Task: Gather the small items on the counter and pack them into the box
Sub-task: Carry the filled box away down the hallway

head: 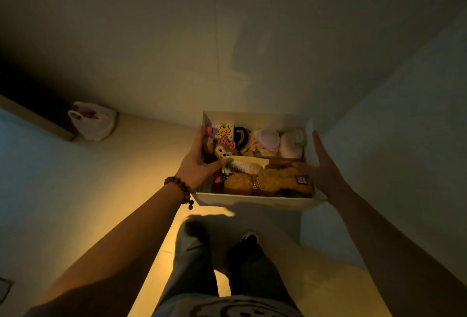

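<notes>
An open white box [255, 199] is held level, crammed with trinkets; a cream comb [246, 164] lies on top.

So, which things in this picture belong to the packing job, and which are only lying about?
Belong to the job:
- white cardboard box, held by the left hand and right hand
- cream plastic comb inside the box
- yellow knitted pieces inside
- pink round containers inside

Only lying about:
- white plastic bag on the floor by the wall

Matt white card box [252, 200], smooth glossy plastic comb [246, 164], wooden bead bracelet [180, 188], thin crinkly plastic bag [92, 121] catching light
</notes>
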A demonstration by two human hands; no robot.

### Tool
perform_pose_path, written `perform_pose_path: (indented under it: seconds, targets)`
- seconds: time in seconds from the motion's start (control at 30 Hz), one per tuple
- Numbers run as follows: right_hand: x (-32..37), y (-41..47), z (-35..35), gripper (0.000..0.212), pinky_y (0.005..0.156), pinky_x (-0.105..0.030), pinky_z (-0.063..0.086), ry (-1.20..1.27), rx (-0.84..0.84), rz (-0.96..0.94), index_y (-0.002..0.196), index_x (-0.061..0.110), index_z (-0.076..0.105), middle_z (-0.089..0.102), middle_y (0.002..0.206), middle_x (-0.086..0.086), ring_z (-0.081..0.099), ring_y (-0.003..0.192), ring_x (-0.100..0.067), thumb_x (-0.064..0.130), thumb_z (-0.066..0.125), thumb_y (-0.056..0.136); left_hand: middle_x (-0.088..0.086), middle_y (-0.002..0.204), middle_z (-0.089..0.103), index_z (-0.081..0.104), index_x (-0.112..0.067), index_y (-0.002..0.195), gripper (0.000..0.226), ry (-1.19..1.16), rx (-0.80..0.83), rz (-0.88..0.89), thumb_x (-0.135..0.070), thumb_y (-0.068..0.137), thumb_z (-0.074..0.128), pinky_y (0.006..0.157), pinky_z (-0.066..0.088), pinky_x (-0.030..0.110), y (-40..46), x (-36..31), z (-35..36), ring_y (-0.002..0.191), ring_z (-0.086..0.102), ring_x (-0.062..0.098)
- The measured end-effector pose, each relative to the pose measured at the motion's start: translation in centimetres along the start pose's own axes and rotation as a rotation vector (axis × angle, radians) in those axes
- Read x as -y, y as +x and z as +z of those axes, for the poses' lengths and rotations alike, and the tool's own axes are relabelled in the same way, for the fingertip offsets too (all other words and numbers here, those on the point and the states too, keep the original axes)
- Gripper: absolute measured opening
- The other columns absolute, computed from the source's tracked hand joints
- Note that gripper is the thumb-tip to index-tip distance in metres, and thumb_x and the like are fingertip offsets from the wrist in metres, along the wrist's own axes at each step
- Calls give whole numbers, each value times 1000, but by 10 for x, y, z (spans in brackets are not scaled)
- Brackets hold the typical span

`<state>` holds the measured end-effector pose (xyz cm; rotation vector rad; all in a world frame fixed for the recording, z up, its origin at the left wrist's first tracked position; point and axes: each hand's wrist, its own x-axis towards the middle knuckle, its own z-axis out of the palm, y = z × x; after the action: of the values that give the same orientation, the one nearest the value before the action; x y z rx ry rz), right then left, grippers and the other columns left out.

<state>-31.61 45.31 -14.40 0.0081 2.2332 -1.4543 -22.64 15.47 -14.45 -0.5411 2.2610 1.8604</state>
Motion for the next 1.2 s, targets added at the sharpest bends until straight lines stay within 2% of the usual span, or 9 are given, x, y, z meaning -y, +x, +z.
perform_pose_path:
  seconds: [0.13,0.3,0.37,0.5,0.63,0.73,0.9,1.03,1.2]
  targets:
    - [-24,22,5,97,113,-45,28,-10,-81,76,147,45,7,21,156,2,26,140,-20,20,74,82,-24,130,46,8,-42,146,99,59,70,13,-34,74,76,93,48,37,45,13,7,121,47,11]
    - [-96,83,19,90,116,-41,21,-48,-181,75,143,46,8,11,156,10,15,143,-14,20,70,84,0,140,45,11,-36,147,98,15,192,-4,-16,75,76,95,45,53,132,77,31,124,48,21]
    - [-142,113,29,86,114,-35,20,-29,-205,79,141,48,8,11,152,15,13,142,-11,21,68,86,-6,138,47,9,-42,146,100,36,194,-12,-17,75,76,95,48,43,170,118,49,122,49,14]
    - [-258,190,50,88,117,-48,17,-76,-260,84,145,44,7,3,160,6,8,145,-14,22,68,86,-27,123,46,6,-46,145,102,79,212,20,-21,75,77,77,46,7,254,216,91,103,47,-19]
    - [-372,263,71,87,117,-47,20,23,-260,98,145,50,9,5,159,12,10,144,-9,24,68,86,-30,126,38,3,-29,149,98,92,241,68,-15,80,72,83,38,3,329,315,134,109,43,-20]
    - [-443,316,77,87,115,-36,23,52,-258,104,143,54,11,12,153,22,15,140,-3,33,69,82,-29,129,36,1,-34,148,97,122,227,82,-21,82,71,87,36,8,381,382,165,116,39,-10]
    - [-530,399,76,91,106,-22,20,-51,-269,31,146,45,8,12,146,25,15,136,1,35,70,80,-38,112,37,6,-46,137,88,102,196,157,-20,82,70,72,34,-5,444,465,210,91,40,-34]
    - [-569,441,75,93,102,-21,22,-125,-289,-3,148,45,8,15,141,30,20,131,3,39,71,80,-35,111,45,5,-45,140,85,83,153,159,-17,86,65,70,38,-3,478,500,229,90,47,-27]
    - [-587,458,86,97,95,-28,33,-197,-326,-4,146,51,-1,31,149,11,36,121,-8,40,70,81,-16,130,48,3,-34,149,89,71,160,133,-26,85,66,91,41,16,493,510,234,113,49,1]
